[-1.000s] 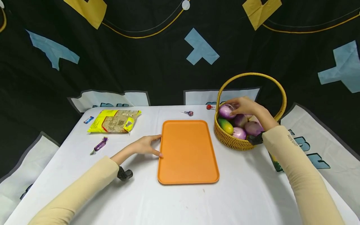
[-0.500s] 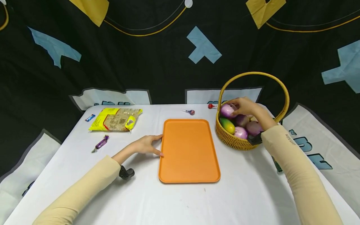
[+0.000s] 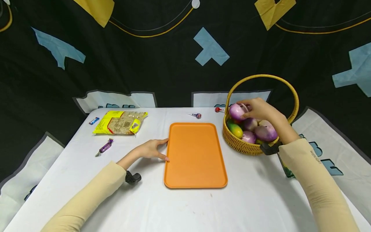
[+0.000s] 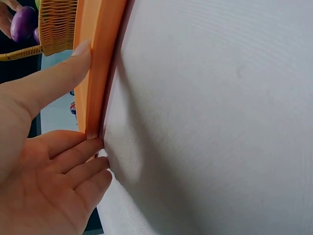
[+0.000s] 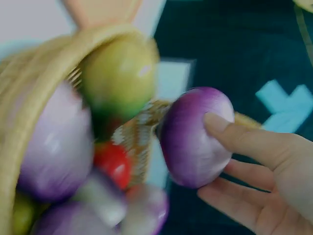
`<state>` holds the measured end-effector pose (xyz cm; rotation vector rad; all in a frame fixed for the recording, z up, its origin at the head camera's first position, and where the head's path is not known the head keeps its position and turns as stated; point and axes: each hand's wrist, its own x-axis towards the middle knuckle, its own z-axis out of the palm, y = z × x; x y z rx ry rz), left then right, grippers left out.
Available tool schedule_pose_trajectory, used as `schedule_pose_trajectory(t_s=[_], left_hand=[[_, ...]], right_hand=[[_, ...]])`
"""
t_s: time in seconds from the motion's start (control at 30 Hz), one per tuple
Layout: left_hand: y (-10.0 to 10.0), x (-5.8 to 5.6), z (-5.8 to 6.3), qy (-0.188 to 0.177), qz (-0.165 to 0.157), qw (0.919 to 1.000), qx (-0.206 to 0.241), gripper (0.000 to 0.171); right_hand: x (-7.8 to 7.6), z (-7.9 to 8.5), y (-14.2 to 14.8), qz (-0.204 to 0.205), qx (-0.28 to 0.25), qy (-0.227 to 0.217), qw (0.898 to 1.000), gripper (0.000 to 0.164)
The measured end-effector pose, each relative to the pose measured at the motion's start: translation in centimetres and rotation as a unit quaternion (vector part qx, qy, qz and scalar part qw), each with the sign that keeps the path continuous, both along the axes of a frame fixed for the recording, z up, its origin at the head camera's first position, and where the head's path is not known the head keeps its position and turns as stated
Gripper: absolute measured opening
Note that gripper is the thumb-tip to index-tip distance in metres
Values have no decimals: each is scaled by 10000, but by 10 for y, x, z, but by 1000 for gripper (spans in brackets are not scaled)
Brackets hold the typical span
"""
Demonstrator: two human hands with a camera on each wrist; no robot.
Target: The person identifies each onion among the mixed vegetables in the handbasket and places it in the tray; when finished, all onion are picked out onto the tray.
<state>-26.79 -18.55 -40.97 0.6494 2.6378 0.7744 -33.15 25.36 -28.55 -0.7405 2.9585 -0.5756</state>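
Observation:
My right hand (image 3: 259, 109) pinches a purple onion (image 3: 237, 111) at the upper left of the wicker basket (image 3: 242, 147). In the right wrist view, the thumb presses one side of this onion (image 5: 193, 139) and the fingers support it from below. Other purple onions, a green-yellow mango (image 3: 235, 129) and a red round item (image 5: 113, 164) lie in the basket. At the left edge of the orange tray (image 3: 197, 156), my left hand (image 3: 149, 149) touches the rim with spread thumb and fingertips. Its fingers are fairly straight in the left wrist view.
A yellow food bag (image 3: 120, 122) lies back left, near a purple-wrapped candy (image 3: 105, 147) and a small blue candy (image 3: 94, 120). Lollipops (image 3: 198, 115) lie behind the tray. The basket's tall handle (image 3: 262, 76) arches over its contents. A green pack (image 3: 287, 169) is partly hidden by the right sleeve.
The right hand has raised the onion slightly off the others and shifted a little to the right, uncovering more of the basket's contents. The left hand stays at the tray's edge.

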Motion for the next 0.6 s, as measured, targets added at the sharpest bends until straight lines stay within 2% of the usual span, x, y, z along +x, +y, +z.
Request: schedule_pose_trajectory(t_s=[0.17, 0.33, 0.47, 0.6], left_hand=[[0, 0, 0, -73, 12, 10000, -12, 97], [-1, -1, -1, -97, 24, 9999, -20, 97], [-1, -1, -1, -129, 15, 9999, -58, 98], [1, -2, 1, -120, -5, 9999, -117, 97]], right_hand=[[19, 2, -10, 128, -437, 223, 9987, 56], [32, -5, -32, 421, -554, 566, 9960, 59], [35, -15, -54, 746, -613, 630, 9933, 62], [30, -28, -80, 1207, -751, 487, 9887, 60]])
